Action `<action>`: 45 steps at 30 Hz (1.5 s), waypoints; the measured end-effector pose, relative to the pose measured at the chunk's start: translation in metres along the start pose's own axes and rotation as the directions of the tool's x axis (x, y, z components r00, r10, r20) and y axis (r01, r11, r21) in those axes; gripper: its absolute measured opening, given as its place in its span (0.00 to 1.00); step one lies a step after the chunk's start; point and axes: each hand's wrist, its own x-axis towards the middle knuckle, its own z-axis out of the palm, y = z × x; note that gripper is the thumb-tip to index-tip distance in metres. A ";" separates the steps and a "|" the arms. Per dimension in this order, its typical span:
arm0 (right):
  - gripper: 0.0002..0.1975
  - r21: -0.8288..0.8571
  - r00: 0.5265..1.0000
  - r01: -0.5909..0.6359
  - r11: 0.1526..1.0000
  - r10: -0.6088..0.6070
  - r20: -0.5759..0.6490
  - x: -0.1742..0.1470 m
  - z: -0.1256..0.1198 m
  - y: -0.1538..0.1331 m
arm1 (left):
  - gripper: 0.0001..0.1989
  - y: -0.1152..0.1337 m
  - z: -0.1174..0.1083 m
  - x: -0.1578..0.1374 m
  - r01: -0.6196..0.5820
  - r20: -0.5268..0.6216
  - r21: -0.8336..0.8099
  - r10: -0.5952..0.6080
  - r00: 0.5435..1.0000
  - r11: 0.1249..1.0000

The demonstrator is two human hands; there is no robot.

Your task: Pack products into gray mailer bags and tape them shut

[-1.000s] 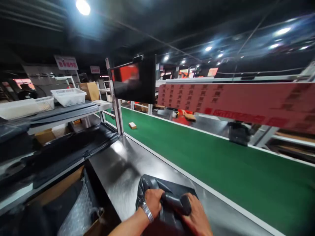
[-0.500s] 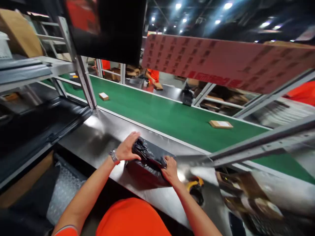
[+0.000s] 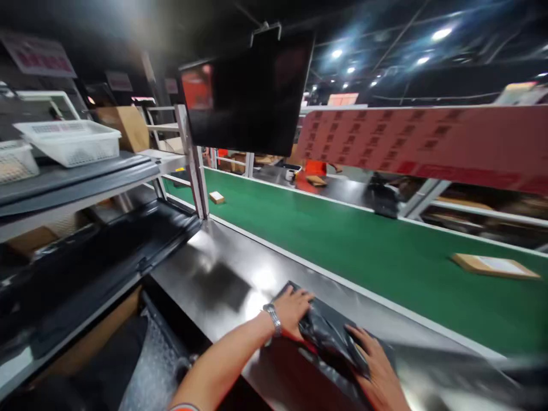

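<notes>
A boxy parcel in shiny black plastic (image 3: 327, 331) sits on the metal bench, low in the view. Its plastic is creased and folded along the top. My left hand (image 3: 293, 311), wearing a metal watch (image 3: 272, 318), clasps its left end with fingers over the top and thumb on the near side. At the other end my right hand (image 3: 374, 362) grips the plastic, fingers bent over the top edge. The right thumb is hidden, and a small dark item by its fingers is too blurred to name. The parcel's near side is in shadow.
Beyond the metal bench (image 3: 205, 274) runs a green conveyor belt (image 3: 342, 228) carrying a small box (image 3: 216, 197) and a flat carton (image 3: 494, 266). A black monitor (image 3: 248, 103) hangs above. White baskets (image 3: 81, 142) stand on the left shelf; bubble wrap (image 3: 149, 359) lies below. A person in orange works across the belt.
The view has swung left, so the parcel and hands appear further right and lower. My left fingers have come down over the parcel's top. The flat carton now appears further right.
</notes>
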 end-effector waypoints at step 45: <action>0.34 0.037 0.755 0.135 0.990 -0.127 0.643 0.066 -0.022 -0.089 | 0.59 0.116 0.064 -0.028 0.637 -0.221 -0.158 -0.655 0.722 0.755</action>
